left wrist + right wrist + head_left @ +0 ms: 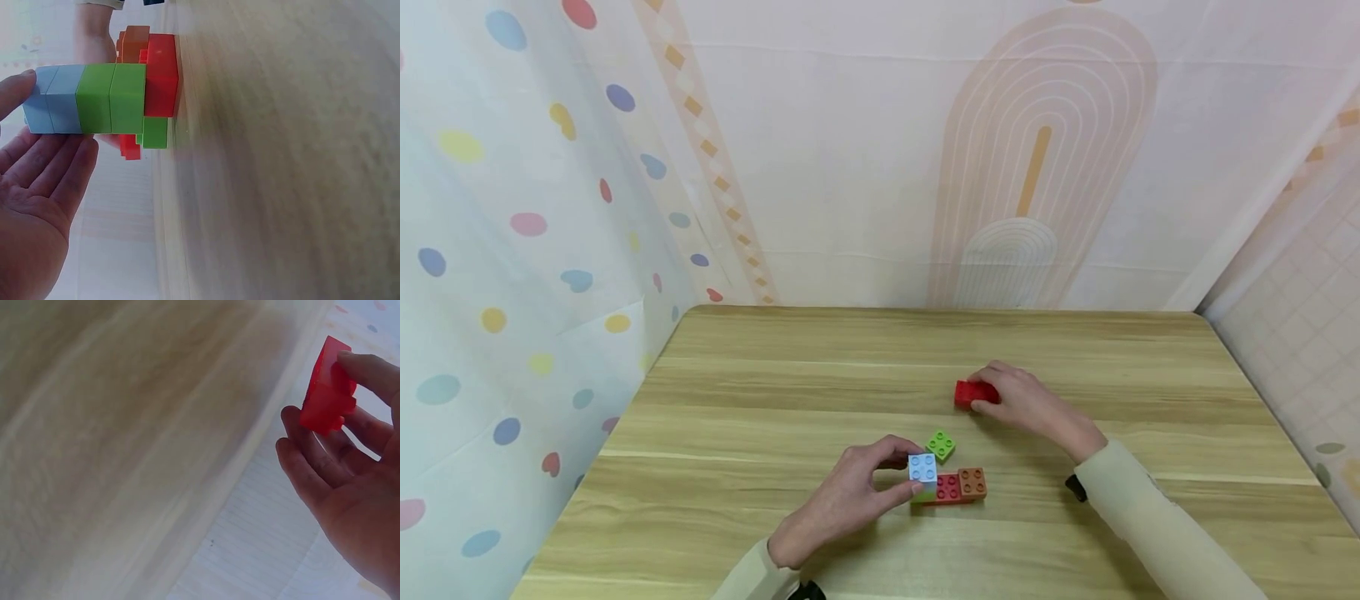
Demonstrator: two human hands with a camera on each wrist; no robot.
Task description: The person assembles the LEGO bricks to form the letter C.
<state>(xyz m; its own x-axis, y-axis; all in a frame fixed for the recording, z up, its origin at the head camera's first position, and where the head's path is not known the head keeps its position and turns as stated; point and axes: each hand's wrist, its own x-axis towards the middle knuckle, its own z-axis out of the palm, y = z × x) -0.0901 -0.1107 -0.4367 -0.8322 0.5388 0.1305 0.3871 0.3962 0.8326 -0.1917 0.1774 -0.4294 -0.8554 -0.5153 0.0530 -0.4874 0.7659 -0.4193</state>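
The two light blue blocks (64,100) at the top of a tower are held by the left hand (859,492), with the thumb laid on one side and the fingers, fairly straight, on the other. A separate red block (973,395) is pinched between the thumb and fingers of the right hand (1026,404); whether the desk (775,375) is touched by it cannot be told.

Below the light blue blocks, two green blocks (94,99) are stacked on the left end of a long red block (948,487), by which the whole assembly is borne on the desk, about midway between its left and right edges. A brown block (972,482) is seated on the right end, and bare studs are left between it and the tower. A loose green block (941,446) is placed just behind, while the separate red block is held nearer the far edge.

The step in hand is judged to be the taking up of another piece while the tower is steadied. For the next move, a firm pinch and a studs-up carry toward the assembly seem to be called for.
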